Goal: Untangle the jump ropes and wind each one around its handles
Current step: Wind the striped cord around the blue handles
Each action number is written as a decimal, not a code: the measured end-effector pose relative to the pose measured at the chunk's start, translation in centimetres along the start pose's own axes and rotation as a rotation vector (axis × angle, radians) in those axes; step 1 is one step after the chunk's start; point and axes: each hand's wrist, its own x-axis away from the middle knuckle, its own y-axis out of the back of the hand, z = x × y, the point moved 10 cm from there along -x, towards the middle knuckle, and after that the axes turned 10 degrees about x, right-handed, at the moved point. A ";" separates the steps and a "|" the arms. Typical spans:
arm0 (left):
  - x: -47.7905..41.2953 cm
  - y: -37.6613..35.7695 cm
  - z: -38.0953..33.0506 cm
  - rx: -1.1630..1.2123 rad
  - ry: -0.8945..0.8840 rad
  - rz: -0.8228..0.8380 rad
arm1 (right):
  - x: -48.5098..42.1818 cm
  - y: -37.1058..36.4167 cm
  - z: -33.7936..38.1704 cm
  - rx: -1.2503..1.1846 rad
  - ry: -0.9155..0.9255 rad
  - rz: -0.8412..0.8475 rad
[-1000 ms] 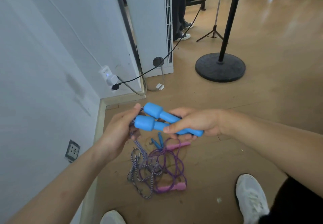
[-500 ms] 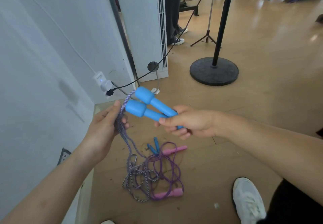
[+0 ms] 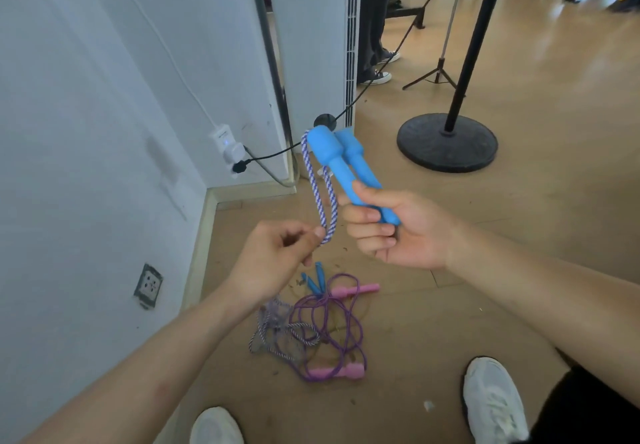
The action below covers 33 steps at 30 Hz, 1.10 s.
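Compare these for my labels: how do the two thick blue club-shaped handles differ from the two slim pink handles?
The thick blue handles stand together, gripped in the right hand; the slim pink handles lie apart on the floor. Blue ones carry a blue-and-white braided rope; pink ones a thin purple cord. Both ropes run into one tangle.

Wall [image 3: 86, 114] left, stand base [image 3: 446, 142] right — floor [image 3: 379, 132] between.

Blue handles [image 3: 341, 166]: I see two side by side, lifted, thick ends up.
Striped rope [image 3: 320, 197]: hangs looped from them.
Purple rope [image 3: 332, 332]: tangled on floor [image 3: 485, 270], pink handles [image 3: 346, 371].
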 end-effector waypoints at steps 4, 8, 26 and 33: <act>0.2 -0.6 0.0 -0.035 0.025 0.063 | 0.2 -1.0 -0.9 -0.004 -0.066 0.112; 0.5 -0.7 -0.2 -0.027 0.040 0.106 | 0.6 -1.2 -1.3 0.052 -0.124 0.160; 1.3 3.1 -0.8 -0.435 -0.164 0.106 | 1.9 7.6 -0.6 1.337 -0.378 -0.394; 1.2 2.0 -2.7 -0.454 -0.266 0.189 | 0.5 4.8 -3.9 1.908 -0.361 -0.287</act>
